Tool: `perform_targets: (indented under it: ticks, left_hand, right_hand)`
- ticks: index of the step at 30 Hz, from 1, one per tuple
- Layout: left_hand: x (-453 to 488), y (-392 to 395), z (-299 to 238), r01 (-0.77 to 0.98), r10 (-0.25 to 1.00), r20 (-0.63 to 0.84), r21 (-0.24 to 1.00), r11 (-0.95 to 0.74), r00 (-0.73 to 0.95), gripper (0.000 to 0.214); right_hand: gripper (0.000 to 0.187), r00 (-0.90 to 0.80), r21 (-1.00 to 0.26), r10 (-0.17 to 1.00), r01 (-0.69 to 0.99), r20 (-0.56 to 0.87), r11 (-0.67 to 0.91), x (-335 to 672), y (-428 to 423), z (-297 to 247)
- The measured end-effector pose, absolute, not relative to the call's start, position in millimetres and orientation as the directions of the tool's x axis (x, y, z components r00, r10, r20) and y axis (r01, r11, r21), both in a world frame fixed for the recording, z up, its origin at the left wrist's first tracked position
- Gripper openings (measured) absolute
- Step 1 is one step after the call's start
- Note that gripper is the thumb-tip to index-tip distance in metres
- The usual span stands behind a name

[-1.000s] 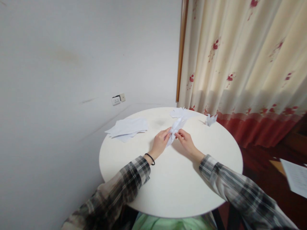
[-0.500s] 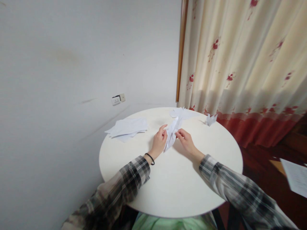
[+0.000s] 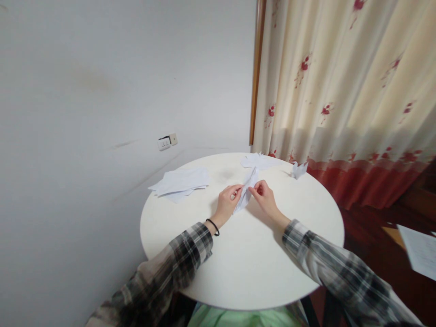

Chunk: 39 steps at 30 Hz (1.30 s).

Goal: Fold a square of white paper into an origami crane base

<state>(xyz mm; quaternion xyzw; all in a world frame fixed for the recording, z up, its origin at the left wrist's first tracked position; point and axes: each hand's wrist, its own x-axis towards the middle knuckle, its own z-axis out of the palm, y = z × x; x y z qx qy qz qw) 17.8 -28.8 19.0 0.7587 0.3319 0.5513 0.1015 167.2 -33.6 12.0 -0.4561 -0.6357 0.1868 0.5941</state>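
Note:
A partly folded piece of white paper [image 3: 248, 187] stands up between my two hands over the round white table [image 3: 252, 268]. My left hand [image 3: 228, 202] pinches its left side with curled fingers; a black band circles that wrist. My right hand [image 3: 265, 198] pinches the right side, thumb and fingers pressed together on the paper. Both forearms wear plaid sleeves.
A loose stack of white sheets [image 3: 182, 181] lies at the table's left rim. More folded white paper [image 3: 256, 161] sits at the far edge, and a small folded paper figure [image 3: 299, 170] at the far right. A wall stands left, a flowered curtain [image 3: 344, 91] right.
My left hand let its fingers open off the paper half a second ago and has closed on it again. The paper now stands narrower and more upright between both hands.

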Motion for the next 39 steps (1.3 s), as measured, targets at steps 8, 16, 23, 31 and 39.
perform_targets:
  ticks: [8, 16, 23, 31, 39]
  left_hand:
    - [18.3, -30.6, 19.2, 0.403, 0.550, 0.809, 0.441, -0.802, 0.209, 0.015]
    - [18.8, -29.8, 17.5, 0.368, 0.593, 0.784, 0.504, -0.781, 0.185, 0.018]
    - [17.9, -30.7, 16.0, 0.383, 0.587, 0.772, 0.480, -0.789, 0.243, 0.019]
    - [18.7, -30.1, 14.4, 0.376, 0.618, 0.752, 0.517, -0.769, 0.229, 0.020]
    - [17.9, -24.3, 16.6, 0.268, 0.694, 0.717, 0.656, -0.706, 0.073, 0.023]
  right_hand:
    - [0.025, 0.115, -0.815, 0.828, 0.296, 0.549, 0.499, 167.8, -33.5, 11.3]
    - [0.020, 0.090, -0.795, 0.816, 0.309, 0.571, 0.522, 169.0, -28.9, 5.8]
    - [0.016, 0.109, -0.798, 0.818, 0.327, 0.564, 0.507, 169.4, -27.5, 5.6]
    - [0.013, 0.113, -0.814, 0.831, 0.309, 0.545, 0.492, 167.9, -29.3, 7.3]
    - [0.010, 0.121, -0.782, 0.790, 0.292, 0.601, 0.551, 170.3, -25.6, 3.5]
